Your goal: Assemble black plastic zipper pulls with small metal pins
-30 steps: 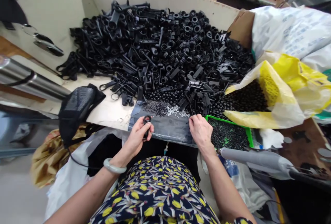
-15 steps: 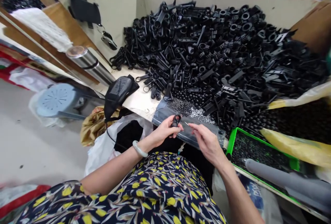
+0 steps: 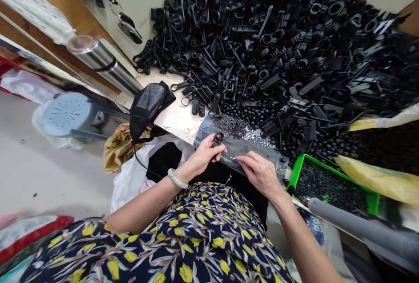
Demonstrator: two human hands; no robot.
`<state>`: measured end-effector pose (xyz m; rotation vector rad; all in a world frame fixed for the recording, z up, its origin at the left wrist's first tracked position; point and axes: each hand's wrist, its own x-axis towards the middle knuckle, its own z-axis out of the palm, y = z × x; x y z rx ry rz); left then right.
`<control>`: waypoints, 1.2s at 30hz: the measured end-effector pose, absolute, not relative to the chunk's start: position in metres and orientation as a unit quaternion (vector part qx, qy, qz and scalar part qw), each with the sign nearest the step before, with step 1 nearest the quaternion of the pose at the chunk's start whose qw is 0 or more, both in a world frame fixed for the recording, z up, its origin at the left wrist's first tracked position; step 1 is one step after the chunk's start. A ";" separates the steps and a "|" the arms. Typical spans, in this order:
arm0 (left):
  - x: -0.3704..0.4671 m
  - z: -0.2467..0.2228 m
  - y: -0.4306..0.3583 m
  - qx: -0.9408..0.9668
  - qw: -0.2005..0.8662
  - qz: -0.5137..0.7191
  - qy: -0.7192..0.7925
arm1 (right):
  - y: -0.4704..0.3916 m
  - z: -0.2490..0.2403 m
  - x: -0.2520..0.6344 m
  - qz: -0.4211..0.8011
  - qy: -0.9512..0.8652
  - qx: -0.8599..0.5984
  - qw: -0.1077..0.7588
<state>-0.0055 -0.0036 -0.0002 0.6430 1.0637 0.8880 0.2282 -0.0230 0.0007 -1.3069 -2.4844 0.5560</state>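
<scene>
Between the thumb and fingers of my left hand [image 3: 207, 154] is a small black plastic part [image 3: 218, 139] with a ring-like end. My right hand [image 3: 259, 169] pinches a thin metal pin [image 3: 232, 157], its tip pointing left. A small gap lies between the pin and the black part. Both hands are over the front edge of a grey plastic mat [image 3: 240, 145]. Just beyond them are loose silvery pins [image 3: 257, 137], tiny dark pieces [image 3: 229, 125] and black balls [image 3: 250, 115].
A large heap of black plastic parts [image 3: 248, 52] fills the back. At right stand a green tray [image 3: 296, 172] of small black pieces and a grey tube [image 3: 353, 219]. On the left are a black mesh pouch [image 3: 152, 106], a steel flask [image 3: 104, 65] and a blue stool [image 3: 67, 113].
The view has tipped down and closer to the heap. My left hand has shifted slightly left with the black part; the pin in my right hand is a little farther from it.
</scene>
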 end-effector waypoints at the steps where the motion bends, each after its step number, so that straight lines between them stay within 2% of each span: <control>1: -0.008 0.001 -0.004 0.292 0.715 0.407 0.488 | -0.024 -0.001 0.228 0.171 -0.871 -0.445 0.120; 7: -0.015 0.009 -0.006 0.300 0.713 0.395 0.496 | -0.025 0.000 0.227 0.062 -0.859 -0.501 0.086; 11: -0.011 0.015 -0.006 0.303 0.720 0.378 0.498 | -0.029 0.009 0.241 0.005 -0.786 -0.608 0.113; 14: -0.005 0.016 -0.006 0.311 0.746 0.362 0.463 | -0.034 0.016 0.245 0.058 -0.760 -0.624 0.173; 18: 0.001 0.009 -0.007 0.332 0.774 0.341 0.418 | -0.037 0.020 0.226 0.154 -0.792 -0.550 0.217; 36: 0.006 -0.009 -0.011 0.408 0.725 0.324 0.450 | -0.027 -0.003 0.218 0.154 -0.838 -0.477 0.215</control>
